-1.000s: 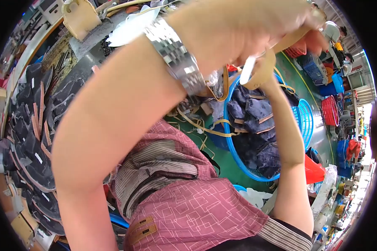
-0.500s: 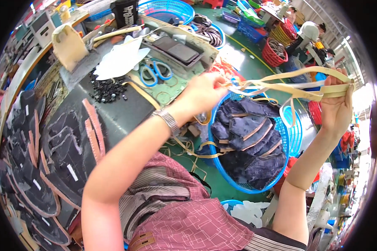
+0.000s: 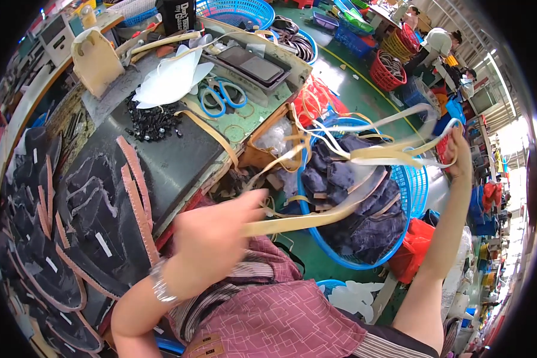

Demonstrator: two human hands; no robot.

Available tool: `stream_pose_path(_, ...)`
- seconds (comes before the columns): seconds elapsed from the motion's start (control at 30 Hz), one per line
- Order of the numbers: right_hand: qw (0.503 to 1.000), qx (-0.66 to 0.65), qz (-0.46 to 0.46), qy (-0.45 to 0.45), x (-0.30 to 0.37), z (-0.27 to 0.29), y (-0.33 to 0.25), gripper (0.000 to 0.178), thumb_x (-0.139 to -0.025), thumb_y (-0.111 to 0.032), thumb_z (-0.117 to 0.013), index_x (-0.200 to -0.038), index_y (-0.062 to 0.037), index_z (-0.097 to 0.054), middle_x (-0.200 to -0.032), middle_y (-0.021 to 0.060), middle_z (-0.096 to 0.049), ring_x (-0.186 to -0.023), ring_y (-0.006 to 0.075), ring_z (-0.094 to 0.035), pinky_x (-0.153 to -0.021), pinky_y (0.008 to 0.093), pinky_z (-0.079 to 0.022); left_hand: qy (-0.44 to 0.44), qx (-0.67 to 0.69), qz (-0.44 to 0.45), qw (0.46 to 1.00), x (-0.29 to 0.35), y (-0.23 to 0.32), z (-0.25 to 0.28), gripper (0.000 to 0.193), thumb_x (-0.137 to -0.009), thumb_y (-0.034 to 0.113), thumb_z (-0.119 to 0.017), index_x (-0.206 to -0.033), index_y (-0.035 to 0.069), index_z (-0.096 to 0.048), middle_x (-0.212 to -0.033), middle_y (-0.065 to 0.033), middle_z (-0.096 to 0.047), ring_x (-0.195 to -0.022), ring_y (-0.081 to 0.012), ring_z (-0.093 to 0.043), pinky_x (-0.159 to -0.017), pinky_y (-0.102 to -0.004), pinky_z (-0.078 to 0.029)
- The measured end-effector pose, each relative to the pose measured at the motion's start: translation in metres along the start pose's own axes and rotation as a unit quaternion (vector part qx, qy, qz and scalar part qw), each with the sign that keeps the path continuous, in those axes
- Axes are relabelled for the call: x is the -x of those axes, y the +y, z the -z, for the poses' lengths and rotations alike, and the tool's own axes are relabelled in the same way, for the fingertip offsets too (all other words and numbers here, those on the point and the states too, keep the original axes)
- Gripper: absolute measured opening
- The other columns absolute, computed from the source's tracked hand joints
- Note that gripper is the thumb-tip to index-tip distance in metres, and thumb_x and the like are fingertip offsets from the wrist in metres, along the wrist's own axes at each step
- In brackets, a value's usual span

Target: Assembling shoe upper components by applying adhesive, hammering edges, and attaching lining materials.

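My left hand, with a silver bracelet at its wrist, is closed on one end of a long beige strip. It is blurred and held low over my lap. The strip runs right over the blue basket and joins a bundle of beige and white strips, partly blurred. On the far right my raised right hand is closed around looped strips of that bundle. Dark blue fuzzy cut pieces fill the basket under the strips.
At left a bench holds dark shoe-like pieces with pink edging, small black parts, blue-handled scissors and a white sheet. A red bag lies beside the basket. People work farther back near a red basket.
My left hand has swung from the strips above the basket down toward my lap, drawing one strip out. My right hand has lowered and moved slightly left.
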State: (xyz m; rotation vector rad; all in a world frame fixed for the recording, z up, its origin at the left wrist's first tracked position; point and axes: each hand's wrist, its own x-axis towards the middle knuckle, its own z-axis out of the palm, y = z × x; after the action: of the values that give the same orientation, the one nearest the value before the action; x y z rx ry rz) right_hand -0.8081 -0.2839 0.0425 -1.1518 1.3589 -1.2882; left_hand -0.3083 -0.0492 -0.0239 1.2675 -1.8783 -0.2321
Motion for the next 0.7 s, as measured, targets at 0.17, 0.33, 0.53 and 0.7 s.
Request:
stream_pose_path(0.17, 0.991, 0.067, 0.049, 0.103, 0.0, 0.026, 0.089, 0.024, -0.093, -0.03, -0.053, -0.089, -0.0075, -0.062, -0.06, -0.0049, -0.048, -0.046, 0.0051, -0.043, -0.04, 0.0194, -0.032, 0.189, 0.073, 0.398, 0.895, 0.091, 0.021, 0.128, 0.02, -0.087, 0.016, -0.054, -0.082, -0.002, -0.062, -0.07, 0.0, -0.055, -0.064, -0.0052, -0.049, -0.057, -0.0197, -0.037)
stream_pose_path(0.33, 0.575, 0.808, 0.111, -0.066, -0.009, 0.014, 0.099, 0.043, -0.07, -0.017, -0.07, -0.109, -0.0055, -0.056, -0.104, 0.015, -0.059, -0.098, 0.0324, -0.056, -0.084, 0.0438, -0.045, 0.082, 0.106, 0.509, 0.85, 0.146, 0.042, 0.19, 0.017, -0.08, 0.007, -0.057, -0.065, -0.002, -0.058, -0.056, -0.0011, -0.055, -0.048, -0.0044, -0.046, -0.045, -0.0187, -0.032)
stream_pose_path(0.53, 0.792, 0.143, 0.364, -0.468, 0.16, -0.274, -0.016, 0.062, -0.073, -0.022, -0.07, -0.125, 0.0017, -0.049, -0.126, 0.0123, -0.053, -0.118, 0.0216, -0.049, -0.102, 0.0347, -0.034, -0.05, -0.22, 0.191, 0.955, 0.081, 0.059, 0.113, 0.009, -0.079, 0.014, -0.063, -0.072, 0.008, -0.059, -0.052, -0.0021, -0.052, -0.044, -0.0198, -0.051, -0.045, -0.0312, -0.037)
stream_pose_path(0.7, 0.548, 0.145, 0.046, -0.822, 0.258, -0.356, -0.016, 0.036, -0.088, -0.027, -0.061, -0.112, -0.0008, -0.052, -0.082, 0.0078, -0.06, -0.072, 0.0126, -0.059, -0.061, 0.029, -0.048, 0.001, -0.219, 0.101, 0.971, 0.06, 0.078, 0.117, 0.022, -0.072, 0.015, -0.066, -0.066, 0.011, -0.046, -0.052, 0.0, -0.043, -0.048, -0.0158, -0.05, -0.049, -0.031, -0.036)
